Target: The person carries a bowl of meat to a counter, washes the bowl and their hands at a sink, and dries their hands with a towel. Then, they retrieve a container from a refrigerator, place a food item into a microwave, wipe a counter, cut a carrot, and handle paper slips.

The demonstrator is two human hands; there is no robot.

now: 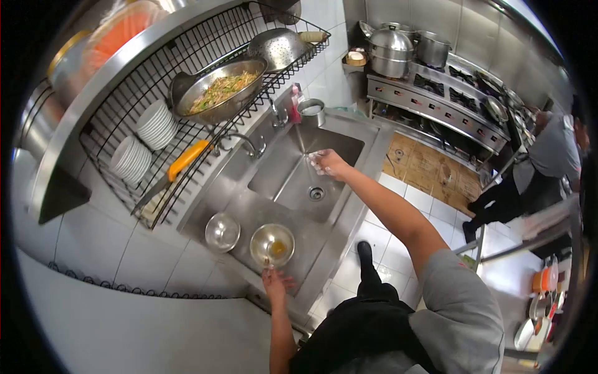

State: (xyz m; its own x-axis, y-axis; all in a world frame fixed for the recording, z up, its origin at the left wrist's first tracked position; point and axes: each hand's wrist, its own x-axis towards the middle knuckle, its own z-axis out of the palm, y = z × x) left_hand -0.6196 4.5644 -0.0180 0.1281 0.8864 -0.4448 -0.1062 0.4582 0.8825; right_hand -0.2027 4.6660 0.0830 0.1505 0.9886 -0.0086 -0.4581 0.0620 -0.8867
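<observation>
My right hand (326,163) is over the sink basin (293,177), with whitish foam on its fingers; whether it holds anything is too small to tell. Beside the near rim of a metal bowl (272,245) is my left hand (277,283), fingers spread. A little yellow-brown stuff lies in that bowl, which rests on the steel counter (249,206). Another, smaller metal bowl (222,232) sits to its left. The drain (316,193) shows in the basin, and water seems to run from the faucet area.
Above the counter a wire rack (205,56) bears white bowls (156,124), a colander (277,48), a pan of shredded vegetables (224,89) and an orange-handled knife (187,161). A stove (436,103) with pots stands at the back right. Another person (551,146) is at the far right.
</observation>
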